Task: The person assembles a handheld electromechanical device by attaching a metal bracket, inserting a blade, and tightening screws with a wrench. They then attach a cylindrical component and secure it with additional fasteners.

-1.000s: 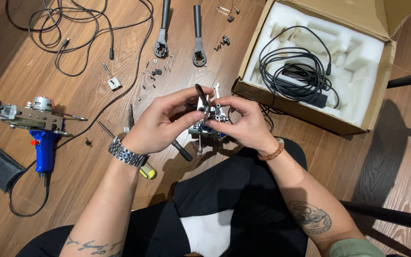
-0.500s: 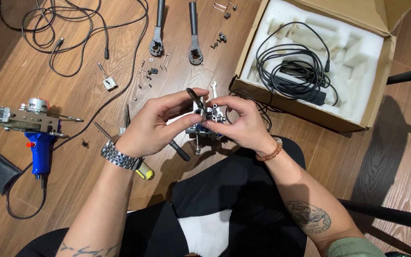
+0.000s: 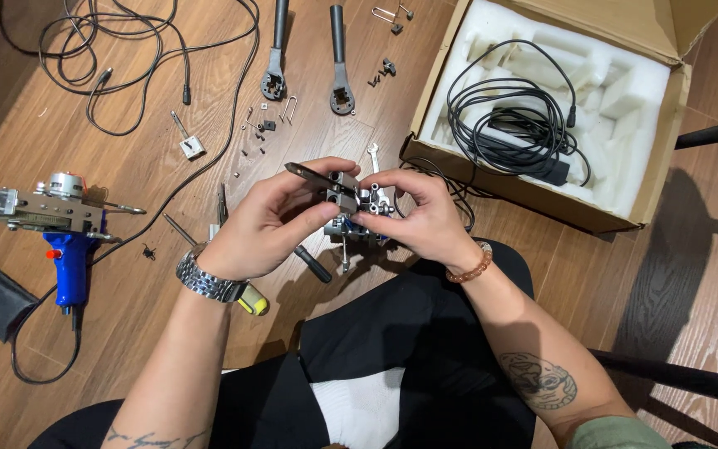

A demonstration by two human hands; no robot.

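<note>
Metal, small and grey: I'm gripping the mechanism block (image 3: 357,202) with both hands above my lap (over the wooden floor (image 3: 168,333)), left hand (image 3: 272,220) and right hand (image 3: 413,216) curling tightly around it.

Up by your floor's (image 3: 168,333) top right corner sits an open cardboard box (image 3: 625,208), white foam inside, a coiled black cable (image 3: 513,125) resting on it. Over at the left edge lies a blue-handled power tool (image 3: 60,224). Along the top edge you've got two dark metal handles (image 3: 276,50) side by side, loose black cords (image 3: 110,50) toward the top left corner, small screws (image 3: 255,141) scattered between.
</note>
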